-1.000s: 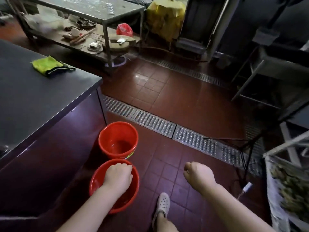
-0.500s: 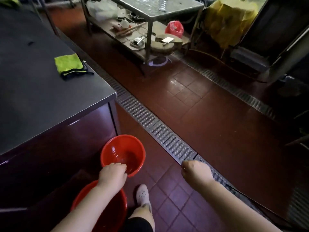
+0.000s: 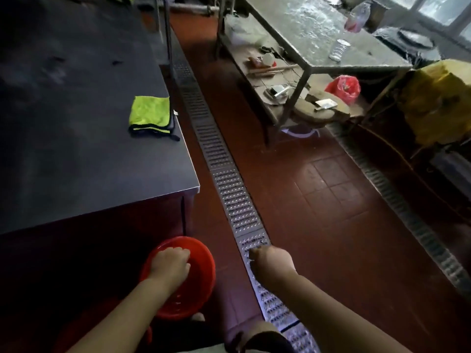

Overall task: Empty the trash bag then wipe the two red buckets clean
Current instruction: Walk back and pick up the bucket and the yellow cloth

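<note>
The left hand (image 3: 170, 263) is being held over the red bucket (image 3: 201, 276), fingers curled at its far rim; whether the rim is being gripped cannot be told. The second bucket, seen under that forearm half a second ago, is now showing only as a dim red edge (image 3: 76, 335). The right hand (image 3: 271, 261) is being held loosely fisted, gripping nothing, over the floor drain grate (image 3: 229, 194), well right of the grip. The green cloth (image 3: 150, 115) is lying on the counter (image 3: 76, 149), far beyond the grip, nearer the counter's right edge in view than before.

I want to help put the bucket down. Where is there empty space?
Bare red floor lies between the drain grate and the metal table. The dark counter is bare in front of the green cloth. The table's lower shelf is crowded.
</note>
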